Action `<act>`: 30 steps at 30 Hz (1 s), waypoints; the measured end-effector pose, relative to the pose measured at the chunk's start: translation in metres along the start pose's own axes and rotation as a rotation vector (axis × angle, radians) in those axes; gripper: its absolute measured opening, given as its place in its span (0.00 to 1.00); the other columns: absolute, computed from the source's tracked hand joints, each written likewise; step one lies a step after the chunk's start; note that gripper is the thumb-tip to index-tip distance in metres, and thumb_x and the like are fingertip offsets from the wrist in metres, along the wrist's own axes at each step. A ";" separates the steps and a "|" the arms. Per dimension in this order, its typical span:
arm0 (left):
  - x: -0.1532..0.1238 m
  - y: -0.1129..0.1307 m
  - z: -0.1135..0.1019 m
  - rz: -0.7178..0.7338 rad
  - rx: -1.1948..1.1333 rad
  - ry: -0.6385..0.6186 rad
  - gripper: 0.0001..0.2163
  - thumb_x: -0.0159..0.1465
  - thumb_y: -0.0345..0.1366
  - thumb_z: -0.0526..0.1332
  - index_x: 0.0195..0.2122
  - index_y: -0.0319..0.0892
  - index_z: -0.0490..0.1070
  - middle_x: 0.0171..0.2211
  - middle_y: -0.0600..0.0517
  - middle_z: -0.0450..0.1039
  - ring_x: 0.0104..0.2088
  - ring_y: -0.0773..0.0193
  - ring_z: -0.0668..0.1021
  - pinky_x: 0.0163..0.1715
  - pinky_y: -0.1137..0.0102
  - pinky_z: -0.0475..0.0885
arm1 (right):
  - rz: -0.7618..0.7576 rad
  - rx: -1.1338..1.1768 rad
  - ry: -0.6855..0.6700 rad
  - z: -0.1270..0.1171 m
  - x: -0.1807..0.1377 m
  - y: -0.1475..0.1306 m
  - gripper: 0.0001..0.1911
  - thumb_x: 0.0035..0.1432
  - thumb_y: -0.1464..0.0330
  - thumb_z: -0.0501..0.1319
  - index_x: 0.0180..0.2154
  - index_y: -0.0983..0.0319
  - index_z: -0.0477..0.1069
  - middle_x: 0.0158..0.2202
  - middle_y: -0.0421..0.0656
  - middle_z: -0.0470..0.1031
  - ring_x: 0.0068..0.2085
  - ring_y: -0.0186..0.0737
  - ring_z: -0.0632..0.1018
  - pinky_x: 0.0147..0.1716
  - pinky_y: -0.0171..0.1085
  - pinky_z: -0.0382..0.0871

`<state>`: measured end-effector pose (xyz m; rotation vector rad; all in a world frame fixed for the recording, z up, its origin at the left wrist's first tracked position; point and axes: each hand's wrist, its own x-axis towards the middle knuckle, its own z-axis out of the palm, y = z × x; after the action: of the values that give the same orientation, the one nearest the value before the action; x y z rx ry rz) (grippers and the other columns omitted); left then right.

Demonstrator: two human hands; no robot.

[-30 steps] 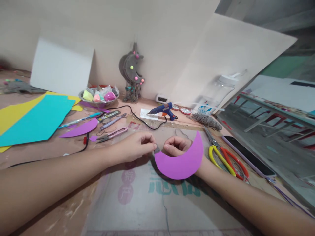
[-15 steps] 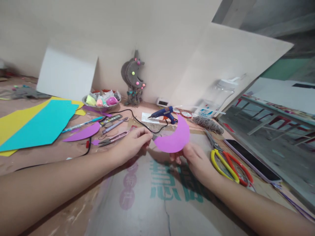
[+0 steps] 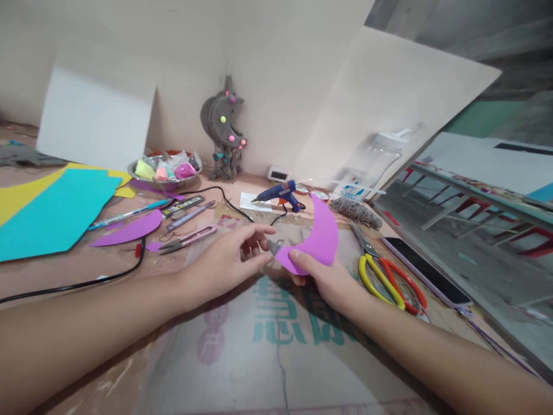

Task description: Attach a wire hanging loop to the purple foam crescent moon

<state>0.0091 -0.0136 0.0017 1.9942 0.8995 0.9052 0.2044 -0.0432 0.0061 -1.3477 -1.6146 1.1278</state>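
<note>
A purple crescent cut-out [image 3: 326,233] is pinched in my right hand [image 3: 330,282], thumb on its face and fingers behind it. Grey yarn covers the crescent's left tip [image 3: 273,247], and a thin loop of yarn shows just above. Close to that tip is my left hand [image 3: 242,248], with thumb and forefinger apart; whether a fingertip touches the yarn I cannot tell. Beyond the crescent lies a ball of grey yarn [image 3: 356,213]. Behind, a finished-looking grey yarn moon [image 3: 222,121] with coloured balls hangs against the wall.
A blue glue gun [image 3: 279,193] with a black cord rests at the back. Scissors [image 3: 384,282] and a phone [image 3: 425,271] lie on the right. Leftward are small snips [image 3: 188,239], a purple scrap [image 3: 129,230], turquoise sheet [image 3: 56,213] and a bowl [image 3: 166,178] of coloured clay packets.
My right thumb has moved onto the crescent's face, nearer its wrapped tip. My left fingers have come apart from their pinch at the tip. The view has shifted slightly.
</note>
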 end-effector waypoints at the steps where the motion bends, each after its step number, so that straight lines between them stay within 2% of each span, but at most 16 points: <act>1: 0.000 0.001 0.000 0.005 0.026 0.000 0.15 0.60 0.35 0.57 0.49 0.43 0.66 0.35 0.53 0.70 0.34 0.65 0.72 0.35 0.71 0.68 | 0.001 0.002 -0.003 0.000 0.000 0.000 0.21 0.56 0.55 0.55 0.18 0.61 0.62 0.16 0.38 0.62 0.21 0.32 0.64 0.23 0.33 0.59; 22: 0.000 0.000 0.000 0.056 0.088 0.011 0.11 0.58 0.33 0.58 0.43 0.41 0.70 0.32 0.53 0.71 0.33 0.66 0.72 0.33 0.73 0.68 | 0.027 0.047 -0.072 0.000 0.001 0.002 0.21 0.56 0.55 0.56 0.19 0.63 0.65 0.16 0.38 0.65 0.20 0.31 0.66 0.22 0.32 0.60; 30: 0.000 0.001 0.001 0.024 0.103 -0.018 0.10 0.58 0.32 0.58 0.41 0.40 0.71 0.31 0.53 0.71 0.31 0.67 0.72 0.31 0.74 0.68 | 0.041 0.108 -0.118 -0.002 0.001 0.005 0.21 0.56 0.54 0.57 0.21 0.63 0.66 0.17 0.38 0.65 0.20 0.30 0.64 0.21 0.31 0.58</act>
<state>0.0101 -0.0140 0.0023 2.1015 0.9314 0.8682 0.2076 -0.0419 0.0022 -1.2697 -1.5912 1.3219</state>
